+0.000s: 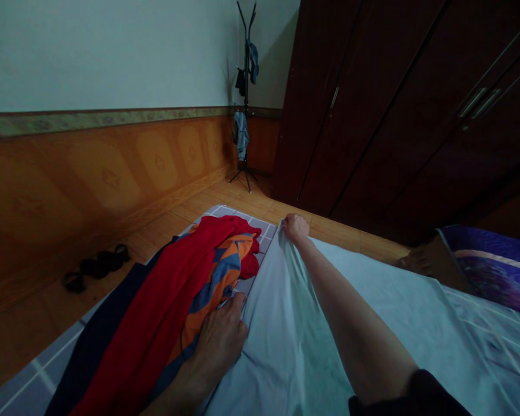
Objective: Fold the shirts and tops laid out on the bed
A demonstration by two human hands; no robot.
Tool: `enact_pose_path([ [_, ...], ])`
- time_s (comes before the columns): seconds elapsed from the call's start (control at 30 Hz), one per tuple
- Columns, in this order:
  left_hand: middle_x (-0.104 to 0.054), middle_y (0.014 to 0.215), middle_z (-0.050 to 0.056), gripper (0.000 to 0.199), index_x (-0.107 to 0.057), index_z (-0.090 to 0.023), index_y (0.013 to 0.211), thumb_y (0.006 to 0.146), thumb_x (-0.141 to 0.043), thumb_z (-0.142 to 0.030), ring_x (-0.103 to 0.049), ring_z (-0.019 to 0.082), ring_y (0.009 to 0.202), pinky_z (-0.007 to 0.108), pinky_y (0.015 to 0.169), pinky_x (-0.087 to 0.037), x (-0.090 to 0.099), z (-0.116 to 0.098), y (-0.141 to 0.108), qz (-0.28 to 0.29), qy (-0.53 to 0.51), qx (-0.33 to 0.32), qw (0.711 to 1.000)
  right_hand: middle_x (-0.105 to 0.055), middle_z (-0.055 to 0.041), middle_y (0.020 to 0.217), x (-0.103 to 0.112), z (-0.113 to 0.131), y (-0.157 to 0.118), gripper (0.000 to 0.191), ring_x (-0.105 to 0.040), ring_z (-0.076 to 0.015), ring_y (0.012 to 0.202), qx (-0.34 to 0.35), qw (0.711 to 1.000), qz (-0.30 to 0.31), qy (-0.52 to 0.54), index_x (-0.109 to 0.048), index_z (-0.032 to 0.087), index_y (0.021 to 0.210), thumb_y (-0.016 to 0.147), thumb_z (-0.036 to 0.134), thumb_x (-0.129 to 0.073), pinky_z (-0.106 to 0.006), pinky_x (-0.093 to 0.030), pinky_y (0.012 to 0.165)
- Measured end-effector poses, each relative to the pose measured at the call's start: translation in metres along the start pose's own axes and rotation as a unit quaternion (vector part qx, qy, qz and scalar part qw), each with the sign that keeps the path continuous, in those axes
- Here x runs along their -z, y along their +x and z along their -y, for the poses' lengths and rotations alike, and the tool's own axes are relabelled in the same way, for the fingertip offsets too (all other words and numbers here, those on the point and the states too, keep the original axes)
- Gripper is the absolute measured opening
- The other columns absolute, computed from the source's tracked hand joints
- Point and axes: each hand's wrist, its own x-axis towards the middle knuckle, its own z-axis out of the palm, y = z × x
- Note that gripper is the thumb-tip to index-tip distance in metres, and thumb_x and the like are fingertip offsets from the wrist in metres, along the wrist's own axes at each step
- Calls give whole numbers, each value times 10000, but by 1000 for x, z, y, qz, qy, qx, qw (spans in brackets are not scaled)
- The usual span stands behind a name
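A pale blue-white cloth (372,294) is spread over a grey checked mattress (30,370). My right hand (296,229) is closed on the far left corner of this cloth, and folds run from it toward me. Nearer to me, my left hand (227,329) is closed at the cloth's left edge, its fingertips partly hidden. Left of it lies a heap of garments: a red one (156,300), an orange and blue patterned one (216,277) and a dark navy one (99,329). My left wrist rests against the patterned garment.
Dark wardrobes (372,104) stand beyond the mattress. A coat rack (245,86) with hanging clothes is in the corner. Black objects (99,264) lie on the wooden floor (156,237) at left. Purple bedding (498,266) is at right, near a foot (416,262).
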Motion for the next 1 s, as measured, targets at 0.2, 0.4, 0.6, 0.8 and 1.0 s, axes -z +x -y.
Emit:
enact_pose_path([
  [0.2, -632, 1144, 91, 398, -461, -198, 1129, 762, -411, -52, -627, 199, 1012, 283, 853, -443, -4, 5, 2, -18, -43, 5, 999, -578, -76, 1161, -11, -7, 4, 291, -594, -191, 968, -12, 1000, 3, 24, -565, 180, 1152, 915, 347, -551, -389, -513, 819],
  [0.4, -643, 1116, 77, 356, -482, -215, 1052, 755, -409, -33, -614, 186, 1029, 268, 872, -433, -4, 6, 3, -29, -43, -19, 998, -492, -145, 1316, -6, -8, -25, 403, -448, -255, 1207, 45, 998, -38, 33, -490, 144, 1275, 965, 389, -409, -414, -379, 981],
  [0.6, -647, 1124, 59, 341, -488, -217, 1040, 755, -414, -46, -623, 190, 1033, 268, 845, -442, -3, 4, 2, -24, -3, -14, 1000, -480, -62, 1356, 7, -58, -62, 373, -429, -196, 1225, 92, 996, -4, 3, -517, 236, 1254, 958, 435, -411, -332, -359, 993],
  [0.8, -658, 1104, 63, 295, -482, -215, 1030, 789, -379, -79, -636, 207, 1006, 293, 825, -446, -7, 8, 5, -22, 39, -36, 998, -559, -87, 1202, 28, -201, -102, 336, -571, -223, 1036, -126, 990, 0, -64, -552, 163, 1178, 909, 363, -555, -451, -478, 878],
  [1.0, -681, 997, 51, 268, -472, -226, 1048, 824, -352, -142, -667, 205, 919, 281, 747, -452, -10, 14, 7, -7, 74, -31, 997, -573, -81, 1173, 46, -302, -152, 315, -587, -206, 994, -256, 964, -27, -65, -559, 167, 1164, 912, 356, -553, -412, -503, 841],
])
